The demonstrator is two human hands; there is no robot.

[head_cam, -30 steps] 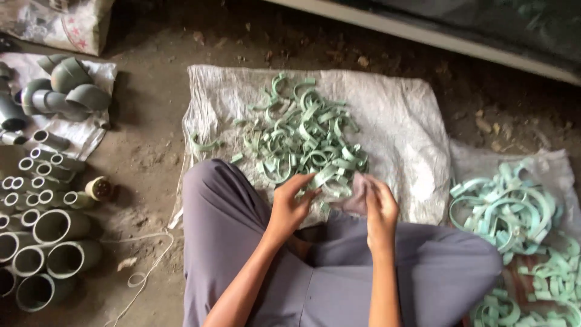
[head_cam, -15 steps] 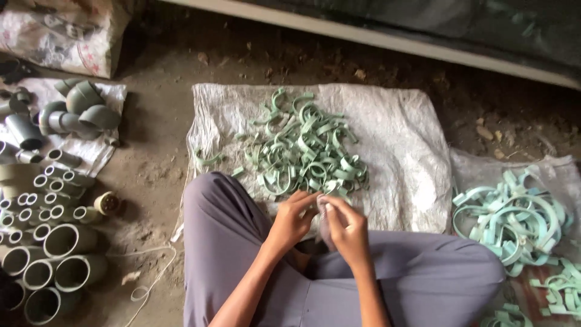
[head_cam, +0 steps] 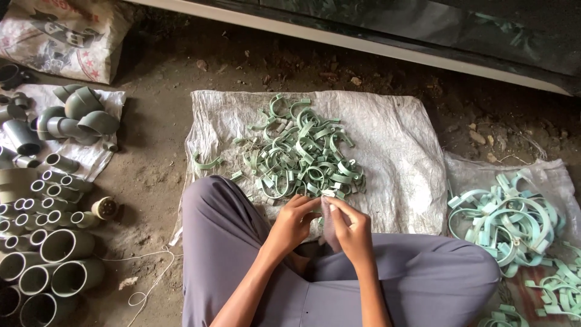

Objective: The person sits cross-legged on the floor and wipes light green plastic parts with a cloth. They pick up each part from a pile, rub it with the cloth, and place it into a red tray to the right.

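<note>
Both hands meeting at lower centre, left hand [head_cam: 295, 222] and right hand [head_cam: 350, 229] pinching a small green clamp [head_cam: 327, 195], clamp pile [head_cam: 301, 156] just above on white sack [head_cam: 393, 139]

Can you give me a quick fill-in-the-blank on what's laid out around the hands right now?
1. The pile of small clips lies on a white woven ____.
2. The grey pipe fittings sit on the person's ____ side.
3. The left hand and right hand meet at the ____ edge of the pile.
4. The larger clamps are pale ____ in colour.

Missing words: sack; left; near; green
</note>
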